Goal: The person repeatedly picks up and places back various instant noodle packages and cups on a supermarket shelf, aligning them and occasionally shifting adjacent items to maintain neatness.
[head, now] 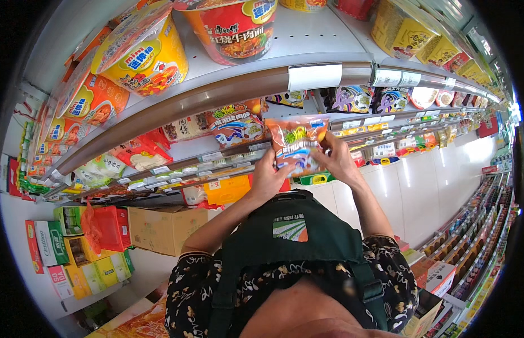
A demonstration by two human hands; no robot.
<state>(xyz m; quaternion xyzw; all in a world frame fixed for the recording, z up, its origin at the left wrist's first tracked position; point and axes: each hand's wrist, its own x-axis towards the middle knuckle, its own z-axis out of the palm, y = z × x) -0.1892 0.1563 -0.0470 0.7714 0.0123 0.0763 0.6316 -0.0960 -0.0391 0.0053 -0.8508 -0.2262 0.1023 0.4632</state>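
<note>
An orange-brown plastic packet of instant noodles is held up before the shelves, between both hands. My left hand grips its lower left side, thumb across the front. On the right edge, my right hand has its fingers and thumb on the packet. A similar orange packet lies on the shelf just behind, to the left. Dark packets with a football print stand on the same level to the right.
Instant noodle cups line the upper shelf, whose brown front rail passes above my hands. A cardboard box and a red plastic basket are at lower left. Another shelving row stands across the tiled aisle.
</note>
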